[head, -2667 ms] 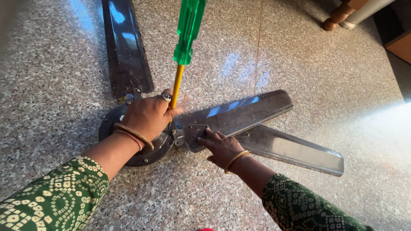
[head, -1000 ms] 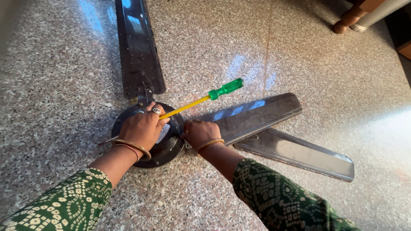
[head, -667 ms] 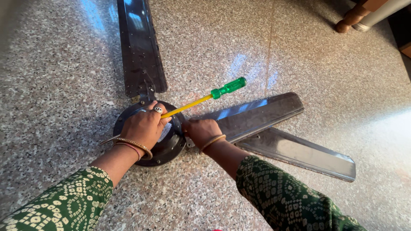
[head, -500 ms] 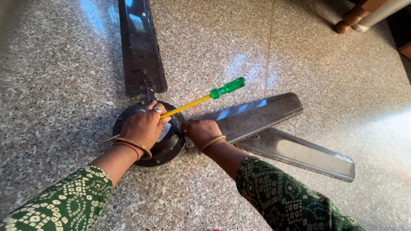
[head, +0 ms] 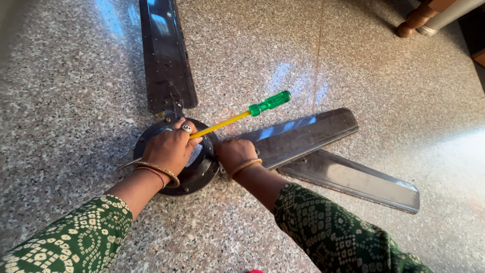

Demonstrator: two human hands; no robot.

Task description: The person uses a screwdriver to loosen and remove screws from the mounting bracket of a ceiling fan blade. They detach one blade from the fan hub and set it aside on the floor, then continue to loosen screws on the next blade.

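Screwdriver (head: 237, 115), gripped by left hand (head: 169, 147), lies slanted, green handle pointing up-right; right hand (head: 235, 154) clenched.

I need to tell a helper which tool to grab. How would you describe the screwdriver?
Find the round dark fan hub on the speckled floor. The left hand on it holds the screwdriver: the only bright thing, with yellow shaft and green handle.

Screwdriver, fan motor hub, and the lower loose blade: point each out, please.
screwdriver (head: 269, 102), head view, on the green handle.
fan motor hub (head: 201, 174), head view, on the dark rim between the wrists.
lower loose blade (head: 364, 182), head view, on the middle of its flat face.
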